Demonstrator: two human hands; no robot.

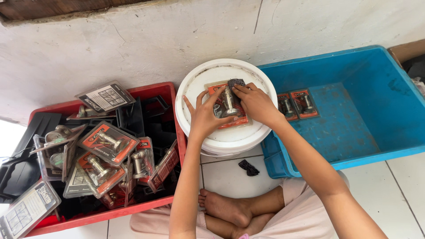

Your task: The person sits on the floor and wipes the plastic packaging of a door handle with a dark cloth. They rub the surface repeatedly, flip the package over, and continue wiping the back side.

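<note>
Blister pack [228, 106] lies flat on bucket lid [199, 84], long axis vertical; left hand [204, 117] pins its left edge with spread fingers, right hand [256, 104] pinches dark pad [236, 82] at its top.

Both hands [230, 110] press a blister pack [228, 106] (dark pad [236, 82] on top) onto white bucket [221, 132].

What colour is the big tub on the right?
Blue tub, seen from the head camera.

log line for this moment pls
left hand steadies blister pack | right hand presses dark pad on it | atop white bucket
</note>
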